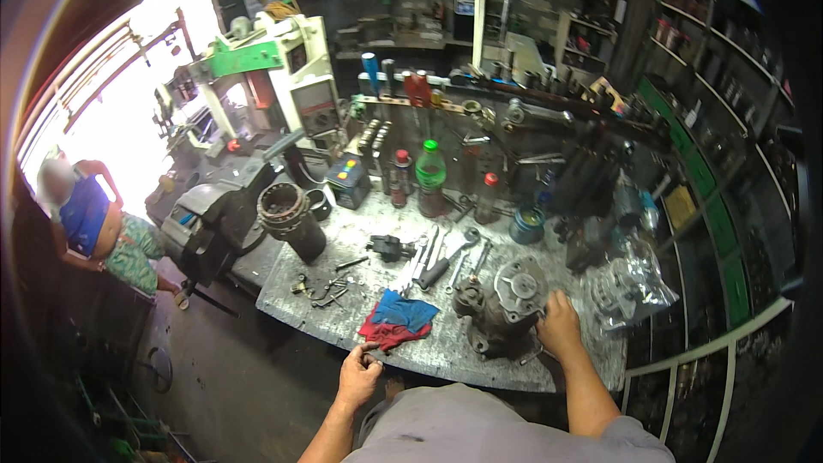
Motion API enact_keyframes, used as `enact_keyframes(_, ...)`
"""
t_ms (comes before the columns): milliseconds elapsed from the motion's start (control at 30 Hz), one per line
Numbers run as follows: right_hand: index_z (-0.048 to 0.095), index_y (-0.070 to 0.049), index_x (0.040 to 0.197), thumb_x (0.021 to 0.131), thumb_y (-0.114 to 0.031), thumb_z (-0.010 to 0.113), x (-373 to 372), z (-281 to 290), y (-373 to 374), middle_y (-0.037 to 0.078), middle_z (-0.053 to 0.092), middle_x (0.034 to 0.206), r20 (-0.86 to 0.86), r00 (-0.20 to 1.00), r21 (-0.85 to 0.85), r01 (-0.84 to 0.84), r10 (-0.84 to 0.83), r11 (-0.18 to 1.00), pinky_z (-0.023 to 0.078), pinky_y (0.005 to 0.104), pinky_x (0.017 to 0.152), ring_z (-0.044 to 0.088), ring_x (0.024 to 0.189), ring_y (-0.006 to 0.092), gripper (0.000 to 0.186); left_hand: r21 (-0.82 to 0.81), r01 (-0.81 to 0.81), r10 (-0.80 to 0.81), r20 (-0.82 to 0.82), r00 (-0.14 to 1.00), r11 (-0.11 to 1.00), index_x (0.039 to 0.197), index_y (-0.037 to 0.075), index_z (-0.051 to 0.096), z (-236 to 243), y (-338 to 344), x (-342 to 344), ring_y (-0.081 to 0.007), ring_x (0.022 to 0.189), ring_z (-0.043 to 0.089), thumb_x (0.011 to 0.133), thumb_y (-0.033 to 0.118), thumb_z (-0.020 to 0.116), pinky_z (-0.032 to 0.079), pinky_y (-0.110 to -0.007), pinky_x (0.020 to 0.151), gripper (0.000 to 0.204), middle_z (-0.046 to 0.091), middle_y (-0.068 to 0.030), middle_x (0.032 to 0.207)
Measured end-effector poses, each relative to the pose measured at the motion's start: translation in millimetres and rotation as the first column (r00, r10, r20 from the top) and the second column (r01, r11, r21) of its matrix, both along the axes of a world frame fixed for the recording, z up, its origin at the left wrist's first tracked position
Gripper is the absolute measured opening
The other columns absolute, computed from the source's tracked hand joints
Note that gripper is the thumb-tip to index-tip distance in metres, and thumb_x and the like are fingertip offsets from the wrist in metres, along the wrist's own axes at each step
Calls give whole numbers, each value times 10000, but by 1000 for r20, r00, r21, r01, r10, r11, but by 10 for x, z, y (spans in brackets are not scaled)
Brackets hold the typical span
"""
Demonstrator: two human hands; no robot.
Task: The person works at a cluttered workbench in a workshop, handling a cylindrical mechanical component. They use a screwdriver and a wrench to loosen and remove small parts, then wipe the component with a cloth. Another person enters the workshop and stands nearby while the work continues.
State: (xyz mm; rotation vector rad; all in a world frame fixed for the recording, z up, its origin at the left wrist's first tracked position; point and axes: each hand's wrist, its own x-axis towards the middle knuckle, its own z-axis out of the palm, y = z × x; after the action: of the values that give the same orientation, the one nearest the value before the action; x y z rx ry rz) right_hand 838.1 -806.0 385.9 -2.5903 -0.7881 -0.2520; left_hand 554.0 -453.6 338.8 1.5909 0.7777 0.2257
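Observation:
A dark metal gear housing [493, 317] with a lighter round cover plate [520, 288] stands on the worktable near its front edge. My right hand [561, 326] is closed against the right side of this housing; its fingertips and anything in them are hidden. Below it, a thin metal rod [531, 359] sticks out by the housing's base. At the table's front edge my left hand [358, 375] is curled, thumb against fingers, just below a crumpled red and blue cloth [399, 319]. Something small and dark may be in that pinch; I cannot make it out.
Several wrenches [433, 257] lie mid-table, beside small metal parts [321, 291]. A dark metal cylinder [291, 221], a green-capped bottle [430, 176] and a blue tin [526, 225] stand farther back. Plastic-wrapped parts [630, 287] sit right; a bench vise [210, 214] and a person [94, 223] are left.

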Motion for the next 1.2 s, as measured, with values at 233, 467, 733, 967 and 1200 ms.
enact_keyframes(233,638,-77,1350,836,-45,858,-145,202,75,196,629,1199,32,999,8,28,-29,1000,556,526,957,653,1140,458,559,-157,470,-444,172,879,869,1747,13,221,765,-257,485,-94,776,556,931,-27,651,498,-278,742,923,603,-3,870)
enact_keyframes(467,625,-78,1380,800,-4,865,-164,102,40,204,625,1255,-75,997,-19,27,-28,999,548,529,998,641,1188,456,633,-76,596,-564,246,788,799,1779,18,14,1281,-462,1001,-123,785,549,927,10,643,496,-294,786,1059,630,-41,876)
enact_keyframes(733,618,-83,1402,795,15,850,-173,-78,-100,248,625,1339,-129,987,56,101,-93,993,510,544,1089,601,1287,473,658,175,566,-591,166,789,805,1802,141,98,1172,-508,1019,-193,805,635,931,63,680,553,-354,784,1051,673,-78,905)
enact_keyframes(967,560,-30,1550,998,-114,694,-70,20,-15,311,643,1420,-184,976,-29,112,-116,993,468,562,1136,597,1316,521,574,158,562,-582,155,798,812,1790,147,116,1101,-610,1075,-271,830,660,883,99,687,556,-423,788,1073,656,-125,921)
enact_keyframes(1200,512,38,1586,984,-226,757,-113,303,88,345,574,1547,-262,960,-227,43,-103,973,350,554,1287,502,1481,503,702,178,567,-591,334,735,805,1808,169,-8,1103,-682,1047,-181,748,534,882,4,590,514,-377,684,1115,524,-36,846)
